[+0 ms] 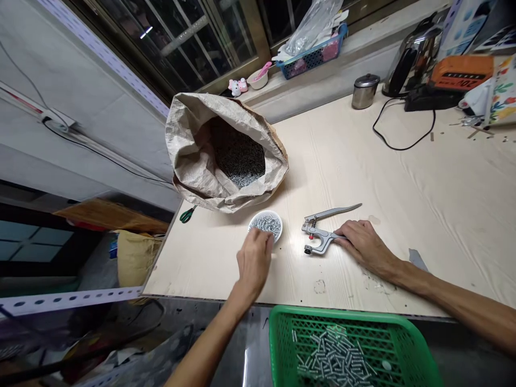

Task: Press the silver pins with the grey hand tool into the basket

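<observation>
My left hand [253,263] is at the near edge of a small white bowl [280,228] full of small shiny metal pieces [266,221]. Its fingers are drawn together, and whatever is between them is hidden. On the table, my right hand [363,244] is wrapped round the lower handle of grey metal snap-fastener pliers [323,239]. The upper handle stands apart, and the jaws point left towards the bowl with a gap between them. Behind the bowl a large woven sack [187,137] gapes, with many small metal pieces inside.
Below the table's front edge is a green plastic basket [415,344] holding many metal screw-like pieces [338,355]. Green-handled scissors [187,215] lie by the sack. A lidded metal canister [365,91], a kettle [415,51] and a black cable [397,148] occupy the back right.
</observation>
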The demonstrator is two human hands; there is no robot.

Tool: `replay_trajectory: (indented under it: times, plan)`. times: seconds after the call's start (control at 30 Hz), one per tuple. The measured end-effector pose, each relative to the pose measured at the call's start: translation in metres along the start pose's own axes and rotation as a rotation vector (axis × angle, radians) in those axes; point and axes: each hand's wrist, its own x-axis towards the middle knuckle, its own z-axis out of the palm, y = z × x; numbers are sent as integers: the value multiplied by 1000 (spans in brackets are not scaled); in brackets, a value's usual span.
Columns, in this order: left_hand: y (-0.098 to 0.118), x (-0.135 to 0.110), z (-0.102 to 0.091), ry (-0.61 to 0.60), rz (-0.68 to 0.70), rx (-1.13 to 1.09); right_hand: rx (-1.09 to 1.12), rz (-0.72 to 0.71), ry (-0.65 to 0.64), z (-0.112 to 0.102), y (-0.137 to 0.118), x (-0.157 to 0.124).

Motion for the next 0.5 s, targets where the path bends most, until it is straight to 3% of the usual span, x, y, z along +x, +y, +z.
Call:
replay_trajectory:
  times: [0.07,0.17,0.4,0.5]
  plan:
    - [-11,30,6,-45,2,89,-11,-3,0,0,0,0]
    - [-17,52,14,-112,68,129,-30,-7,1,1,1,0]
    - [-19,58,13,-241,241,224,-121,-56,-3,1,-1,2]
    - [-23,57,6,-180,266,110,-181,-95,20,3,-1,1]
